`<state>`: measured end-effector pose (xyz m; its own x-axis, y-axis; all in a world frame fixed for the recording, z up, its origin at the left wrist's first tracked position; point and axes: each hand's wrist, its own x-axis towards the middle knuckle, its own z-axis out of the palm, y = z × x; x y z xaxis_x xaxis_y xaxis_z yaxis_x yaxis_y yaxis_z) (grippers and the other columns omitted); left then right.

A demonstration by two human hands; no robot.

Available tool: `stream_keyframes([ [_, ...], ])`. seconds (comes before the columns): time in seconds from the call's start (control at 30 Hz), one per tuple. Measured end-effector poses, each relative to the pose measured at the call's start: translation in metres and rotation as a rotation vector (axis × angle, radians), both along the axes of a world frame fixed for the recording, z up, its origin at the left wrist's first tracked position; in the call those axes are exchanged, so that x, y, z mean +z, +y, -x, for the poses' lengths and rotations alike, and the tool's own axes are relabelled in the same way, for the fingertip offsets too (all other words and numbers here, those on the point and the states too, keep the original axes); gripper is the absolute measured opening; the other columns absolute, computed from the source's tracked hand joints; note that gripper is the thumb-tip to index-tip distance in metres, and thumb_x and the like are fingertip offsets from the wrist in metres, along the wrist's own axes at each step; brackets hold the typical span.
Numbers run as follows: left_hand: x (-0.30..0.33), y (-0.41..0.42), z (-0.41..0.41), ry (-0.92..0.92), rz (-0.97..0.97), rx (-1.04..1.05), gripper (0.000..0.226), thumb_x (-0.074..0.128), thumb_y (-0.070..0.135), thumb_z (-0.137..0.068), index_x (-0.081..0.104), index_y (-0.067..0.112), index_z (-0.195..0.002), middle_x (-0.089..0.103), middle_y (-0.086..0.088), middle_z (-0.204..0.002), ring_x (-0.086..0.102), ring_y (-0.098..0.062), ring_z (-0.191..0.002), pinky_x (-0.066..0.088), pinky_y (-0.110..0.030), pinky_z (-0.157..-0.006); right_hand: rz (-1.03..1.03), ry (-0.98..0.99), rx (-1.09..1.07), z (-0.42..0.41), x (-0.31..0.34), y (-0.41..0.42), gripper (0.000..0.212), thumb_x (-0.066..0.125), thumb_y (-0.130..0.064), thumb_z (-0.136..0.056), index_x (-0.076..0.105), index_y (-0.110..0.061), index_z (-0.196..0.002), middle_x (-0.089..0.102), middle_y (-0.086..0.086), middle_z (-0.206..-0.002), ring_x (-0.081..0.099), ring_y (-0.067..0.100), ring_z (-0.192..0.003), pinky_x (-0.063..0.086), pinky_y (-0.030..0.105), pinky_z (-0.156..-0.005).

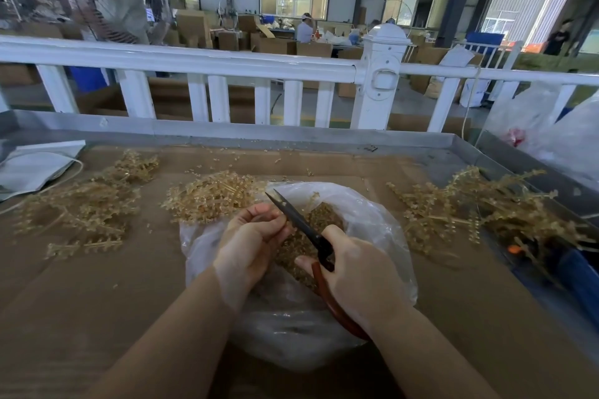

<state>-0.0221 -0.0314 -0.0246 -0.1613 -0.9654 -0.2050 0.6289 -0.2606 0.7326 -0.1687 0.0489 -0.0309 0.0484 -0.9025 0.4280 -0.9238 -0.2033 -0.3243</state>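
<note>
Both forearms forward, left hand point(254, 238) fingers curled inward, right hand point(361, 283) in a closed grip

A bag point(372, 220) lies mid-desk point(129, 301), pieces point(327, 214) in it. Over it the left grip point(256, 236) and right grip point(359, 272) meet, scissors point(298, 223) in the right one (blades pointing away, leftward). Piles lie around: left pile point(84, 204), middle pile point(210, 197) behind the bag, right pile point(470, 207). A fence point(194, 58) stands behind the desk.

Bare cardboard point(113, 301) near-side (piles point(470, 210) L/R)
</note>
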Motion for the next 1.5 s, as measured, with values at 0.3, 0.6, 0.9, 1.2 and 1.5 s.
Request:
stream_keyframes([
  [0.3, -0.002, 0.002, 0.001, -0.049, 0.000, 0.012, 0.031, 0.048, -0.022, -0.082, 0.051, 0.008, -0.081, 0.061, -0.008, -0.070, 0.063, -0.019, -0.068, 0.054, -0.022, -0.051, -0.056, -0.056, -0.002, -0.001, -0.001, -0.001, 0.035, 0.047, -0.064, -0.085, 0.046, -0.030, -0.090, 0.060, -0.010, -0.076, 0.060, 0.010, -0.074, 0.053, 0.031, -0.071],
  [0.6, -0.003, 0.003, 0.001, -0.050, -0.006, 0.003, 0.031, 0.047, -0.023, -0.082, 0.051, 0.009, -0.080, 0.061, -0.007, -0.068, 0.062, -0.019, -0.070, 0.055, -0.021, -0.052, -0.091, -0.078, -0.008, -0.002, 0.001, -0.001, 0.036, 0.050, -0.063, -0.086, 0.050, -0.028, -0.090, 0.062, -0.008, -0.078, 0.061, 0.013, -0.075, 0.054, 0.033, -0.072],
  [0.9, -0.006, 0.005, 0.002, -0.029, 0.022, -0.007, 0.037, 0.044, -0.023, -0.082, 0.054, 0.012, -0.087, 0.059, -0.008, -0.078, 0.059, -0.018, -0.072, 0.056, -0.024, -0.053, -0.051, -0.252, -0.025, 0.001, 0.006, 0.001, 0.034, 0.060, -0.058, -0.082, 0.043, -0.031, -0.070, 0.048, -0.014, -0.059, 0.052, 0.000, -0.062, 0.038, 0.013, -0.055],
  [1.2, -0.005, 0.012, 0.004, -0.093, 0.098, -0.065, 0.035, 0.044, -0.014, -0.084, 0.064, 0.014, -0.091, 0.060, -0.003, -0.064, 0.058, -0.015, -0.056, 0.050, -0.030, -0.060, -0.110, -0.166, -0.052, -0.002, 0.006, -0.004, 0.024, 0.061, -0.054, -0.085, 0.047, -0.034, -0.083, 0.049, -0.015, -0.066, 0.048, 0.000, -0.063, 0.030, 0.011, -0.053],
  [1.5, -0.008, 0.011, 0.006, -0.074, 0.060, -0.013, 0.019, 0.052, -0.013, -0.085, 0.061, -0.001, -0.097, 0.065, -0.014, -0.087, 0.065, -0.021, -0.075, 0.058, -0.024, -0.060, -0.126, -0.127, -0.070, -0.002, 0.002, -0.004, 0.025, 0.059, -0.057, -0.084, 0.048, -0.034, -0.086, 0.052, -0.015, -0.070, 0.050, 0.003, -0.067, 0.032, 0.013, -0.055],
])
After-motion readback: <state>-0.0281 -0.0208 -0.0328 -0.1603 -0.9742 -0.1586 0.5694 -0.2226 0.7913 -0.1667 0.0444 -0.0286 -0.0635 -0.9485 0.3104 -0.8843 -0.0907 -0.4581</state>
